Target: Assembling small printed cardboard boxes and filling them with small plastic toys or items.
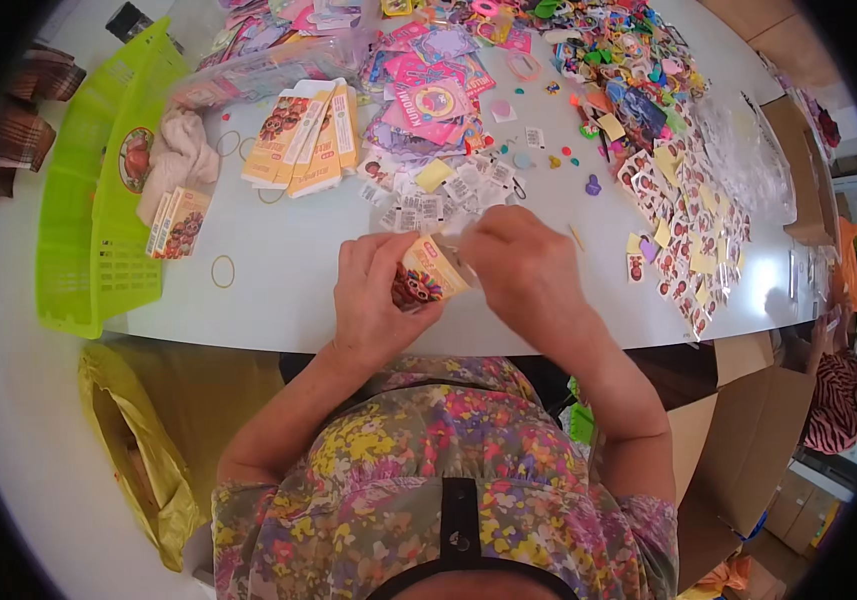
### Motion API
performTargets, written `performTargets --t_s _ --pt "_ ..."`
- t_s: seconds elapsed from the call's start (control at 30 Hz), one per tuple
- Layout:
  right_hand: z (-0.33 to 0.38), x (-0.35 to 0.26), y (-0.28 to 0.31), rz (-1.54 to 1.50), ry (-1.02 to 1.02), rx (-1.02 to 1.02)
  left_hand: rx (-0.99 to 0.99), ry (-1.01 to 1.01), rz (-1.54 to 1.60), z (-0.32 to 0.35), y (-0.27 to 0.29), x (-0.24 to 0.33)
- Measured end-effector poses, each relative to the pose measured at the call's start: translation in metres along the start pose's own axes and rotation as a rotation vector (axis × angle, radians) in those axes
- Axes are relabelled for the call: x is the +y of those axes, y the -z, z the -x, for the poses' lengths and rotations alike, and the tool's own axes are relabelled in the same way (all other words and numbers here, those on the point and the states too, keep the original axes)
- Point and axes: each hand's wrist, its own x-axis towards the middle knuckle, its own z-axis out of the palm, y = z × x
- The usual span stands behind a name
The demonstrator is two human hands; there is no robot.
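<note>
My left hand [368, 300] is wrapped round a small yellow-orange cardboard box [432, 272], tilted above the table's near edge. Close to the box's right end, my right hand [528, 265] is closed, fingers curled in and slightly blurred; whatever they hold is hidden. Just beyond both hands lie white printed sachets [418, 208] and a yellow paper square [434, 176]. Flat, unfolded yellow boxes [303, 140] are fanned out farther left. More small yellow boxes [180, 222] stand together beside a green basket.
The green plastic basket [98, 230] stands at the left edge, a pink cloth [183, 155] by it. Pink cards [433, 100] and colourful trinkets [628, 50] are heaped at the back. Picture-printed packets [688, 220] cover the right side. An open carton [748, 440] stands below right.
</note>
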Motion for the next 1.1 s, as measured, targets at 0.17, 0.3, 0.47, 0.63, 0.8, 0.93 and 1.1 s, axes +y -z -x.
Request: performTargets --t_s 0.17,0.3,0.47,0.63,0.8,0.93,1.1 --pt "-0.001 -0.022 -0.013 0.105 0.115 -0.028 0.033 0.006 0.036 0.003 0.001 -0.002" --pt "-0.027 -0.010 -0.006 -0.449 0.038 0.022 0.054 0.097 0.142 0.011 0.000 -0.014" --pt "-0.101 0.076 -0.035 -0.112 -0.070 0.244 0.126 0.259 0.357 0.006 0.001 -0.018" --pt "-0.143 0.118 -0.064 0.359 -0.174 0.231 0.130 0.294 0.429 0.011 0.001 -0.027" --pt "-0.143 0.129 -0.053 0.178 -0.279 0.161 0.081 0.209 0.305 0.002 0.004 -0.032" --pt "-0.127 0.092 -0.013 -0.368 -0.333 0.127 0.198 0.254 0.317 -0.004 0.006 -0.032" --pt "-0.075 0.007 0.025 -0.751 -0.442 0.025 0.230 0.255 0.238 -0.008 0.006 -0.032"
